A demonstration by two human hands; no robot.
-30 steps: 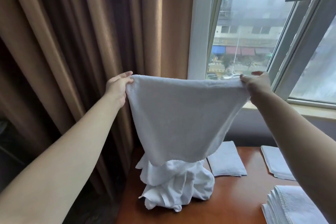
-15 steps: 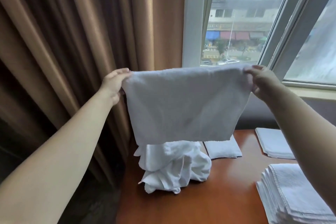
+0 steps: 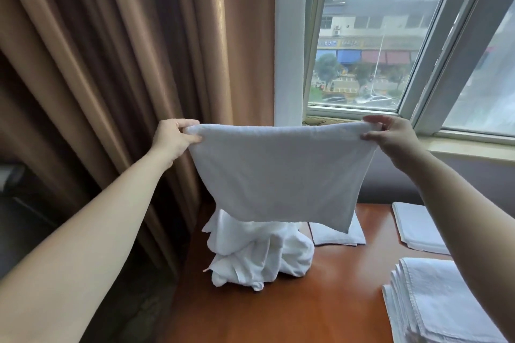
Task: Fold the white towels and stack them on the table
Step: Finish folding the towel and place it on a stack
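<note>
i have one white terry towel [image 3: 281, 175] stretched in the air above the reddish-brown wooden table [image 3: 320, 312], in front of the window. my left hand [image 3: 172, 139] pinches its upper left corner between thumb and curled fingers, and my right hand [image 3: 393, 135] pinches the upper right corner the same way. the cloth hangs down flat between them, apparently already doubled, though i cannot be sure.

as for progress, i judge the job partly done. a neat stack of folded white towels [image 3: 434, 306] sits at the near right of the table, and two more folded white cloths lie singly further back, one [image 3: 418, 227] by the right edge and one [image 3: 340, 237] partly hidden behind the hanging towel. left to do: finish this towel, then work through the crumpled heap of unfolded white towels [image 3: 259, 253] standing below it.
</note>
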